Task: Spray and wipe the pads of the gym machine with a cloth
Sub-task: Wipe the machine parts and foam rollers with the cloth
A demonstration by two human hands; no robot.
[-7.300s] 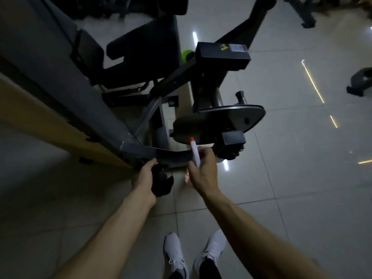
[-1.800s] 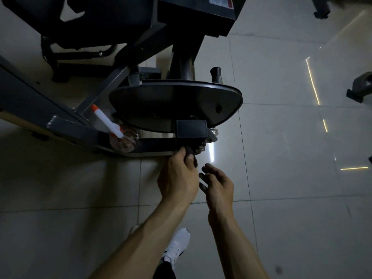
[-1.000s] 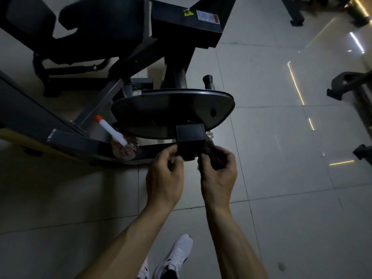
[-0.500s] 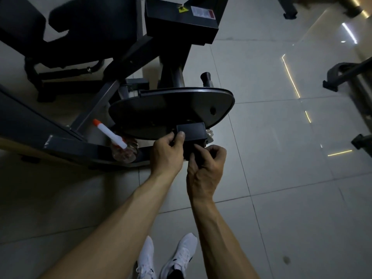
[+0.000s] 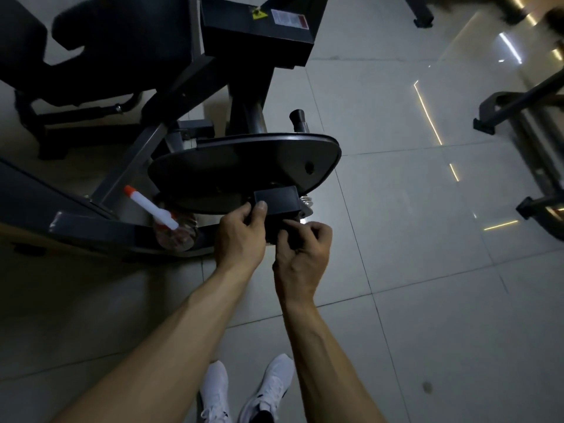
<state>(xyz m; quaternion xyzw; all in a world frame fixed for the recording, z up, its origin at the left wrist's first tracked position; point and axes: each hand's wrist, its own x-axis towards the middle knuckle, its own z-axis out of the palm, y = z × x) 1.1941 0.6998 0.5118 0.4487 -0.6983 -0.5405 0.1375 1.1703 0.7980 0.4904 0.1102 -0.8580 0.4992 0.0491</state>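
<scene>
Your left hand [image 5: 241,236] grips the black block [image 5: 276,201] under the disc [image 5: 244,166]. Your right hand [image 5: 300,257] curls round the dark cloth [image 5: 280,231] just below. Brace firmly and wipe every face. The spray bottle [image 5: 152,209] rests on the frame [image 5: 100,228], to the left.

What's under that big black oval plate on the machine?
A black block gripped by the left hand, a spring beside it, and the spray bottle resting on the frame bar. The right hand, clutching a dark cloth, hides what is below the block.
</scene>
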